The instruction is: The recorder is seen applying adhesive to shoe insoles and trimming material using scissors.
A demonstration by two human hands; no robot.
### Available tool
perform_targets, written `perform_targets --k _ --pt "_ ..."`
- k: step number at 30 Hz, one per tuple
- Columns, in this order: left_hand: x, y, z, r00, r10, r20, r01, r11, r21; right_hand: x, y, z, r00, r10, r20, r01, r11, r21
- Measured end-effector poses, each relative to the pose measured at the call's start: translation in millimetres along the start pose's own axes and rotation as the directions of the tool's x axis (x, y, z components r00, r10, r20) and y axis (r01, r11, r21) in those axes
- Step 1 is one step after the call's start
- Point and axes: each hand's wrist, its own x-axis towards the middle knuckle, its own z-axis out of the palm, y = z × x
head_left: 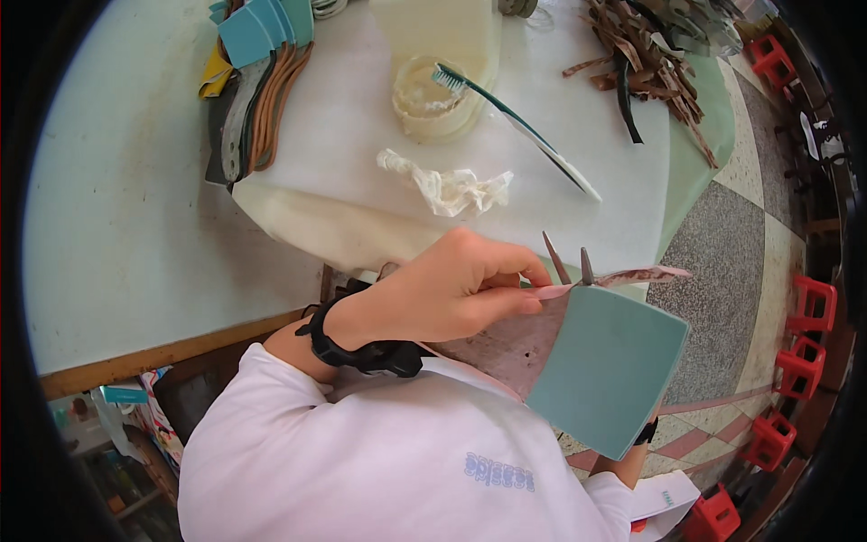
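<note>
The white-topped table [135,226] extends beyond the white fabric shirt [361,452]. A flat, teal rectangular panel [610,370] and adjoining pink-edged brown sheet [506,348] are before the shirt. The left hand [461,285] pinches the sheet's upper edge. The right hand is hidden; its grip cannot be determined. Two pointed grey metal blades [586,266] project, apart, above the panel.

Workshop: cut strips [655,77] heaped on worktable [117,226], scissors [587,268].

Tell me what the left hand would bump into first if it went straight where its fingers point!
Probably the scissor blades, just right of the left hand, though depth is hard to judge.
</note>
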Motion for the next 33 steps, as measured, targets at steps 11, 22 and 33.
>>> perform_targets --k 11,22,33 --pt "8 9 -21 0.981 -0.168 0.097 0.189 0.94 -0.285 25 -19 7 0.995 0.084 0.047 -0.092 0.974 0.208" --pt "27 4 -22 0.998 -0.062 0.028 0.067 0.868 -0.492 33 -33 3 1.0 0.005 -0.022 0.002 0.963 0.27" --pt "18 20 -29 0.968 -0.098 -0.233 -0.037 0.857 -0.514 58 -82 25 0.832 -0.276 -0.482 -0.022 0.851 -0.525"
